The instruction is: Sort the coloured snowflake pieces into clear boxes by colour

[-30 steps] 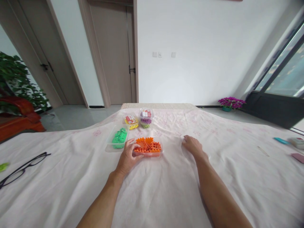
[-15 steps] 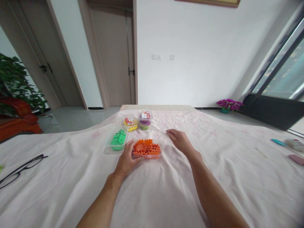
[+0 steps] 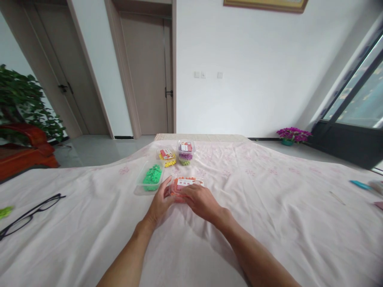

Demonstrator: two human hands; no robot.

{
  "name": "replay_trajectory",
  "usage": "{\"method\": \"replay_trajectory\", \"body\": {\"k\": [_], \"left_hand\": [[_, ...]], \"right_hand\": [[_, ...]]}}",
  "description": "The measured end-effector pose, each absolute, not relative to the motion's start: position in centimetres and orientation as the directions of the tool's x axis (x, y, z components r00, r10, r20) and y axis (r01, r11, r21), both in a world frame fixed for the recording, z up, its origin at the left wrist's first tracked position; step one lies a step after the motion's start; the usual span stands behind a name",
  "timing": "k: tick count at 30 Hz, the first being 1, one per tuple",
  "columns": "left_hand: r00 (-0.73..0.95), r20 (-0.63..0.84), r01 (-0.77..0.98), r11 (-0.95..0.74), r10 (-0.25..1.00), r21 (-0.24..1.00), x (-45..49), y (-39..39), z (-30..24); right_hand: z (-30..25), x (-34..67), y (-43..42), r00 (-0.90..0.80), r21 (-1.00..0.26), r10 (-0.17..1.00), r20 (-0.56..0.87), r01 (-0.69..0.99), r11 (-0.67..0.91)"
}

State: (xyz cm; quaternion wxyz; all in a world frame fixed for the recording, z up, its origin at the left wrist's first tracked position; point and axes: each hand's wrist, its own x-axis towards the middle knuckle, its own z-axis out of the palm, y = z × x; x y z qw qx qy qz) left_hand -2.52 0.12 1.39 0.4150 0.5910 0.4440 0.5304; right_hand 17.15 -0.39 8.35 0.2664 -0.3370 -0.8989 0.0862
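Note:
A clear plastic box (image 3: pixel 198 180) of orange building pieces lies in front of me, its lid with a white and red label over the top. My left hand (image 3: pixel 160 202) grips the box at its left end, with thumb and fingers bent round it. My right hand (image 3: pixel 203 201) lies over the front of the lid and presses on it, fingers together and curled; its fingertips are partly hidden. Just left of the box is an uncovered plastic box (image 3: pixel 139 187) with green pieces (image 3: pixel 153 177).
Behind stand a labelled box of yellow pieces (image 3: pixel 167 157) and stacked boxes of purple and green pieces (image 3: pixel 185 152). Black glasses (image 3: pixel 31 213) and a lime-green piece (image 3: pixel 5 212) lie far left. A blue object (image 3: pixel 360 185) is at the right edge of the cloth-covered table (image 3: pixel 269 223).
My right hand has moved left onto the box, and the labelled lid now covers the orange pieces. My left hand has stayed at the box's left end. The view has shifted slightly.

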Motion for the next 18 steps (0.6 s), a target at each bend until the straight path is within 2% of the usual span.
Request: {"method": "replay_trajectory", "body": {"k": [2,4,7,10,13,18], "left_hand": [[0.026,0.236,0.069,-0.237,0.971,0.969,-2.7,0.0,1.7],[-0.001,0.225,0.089,-0.224,0.974,0.971,-2.9,-0.1,1.8],[-0.038,0.252,0.161,-0.243,0.967,0.957,-2.8,0.1,1.7],[-0.087,0.322,0.281,-0.286,0.943,0.916,-2.3,0.5,1.2],[-0.174,0.349,0.393,-0.26,0.921,0.882,-2.0,1.0,0.6],[-0.214,0.344,0.429,-0.229,0.914,0.874,-1.9,1.4,0.1]], "right_hand": [[8.3,17.2,-0.2,-0.633,-0.355,0.648,0.425,0.542,0.762],[8.4,17.9,0.6,-0.556,-0.389,0.694,0.457,0.577,0.718],[8.4,20.0,2.2,-0.316,-0.416,0.804,0.503,0.728,0.546],[7.7,22.1,3.8,-0.122,-0.429,0.889,0.441,0.842,0.328],[6.3,23.2,5.0,-0.116,-0.468,0.932,0.342,0.84,0.276],[4.8,23.0,6.0,-0.175,-0.54,0.92,0.35,0.766,0.35]]}}
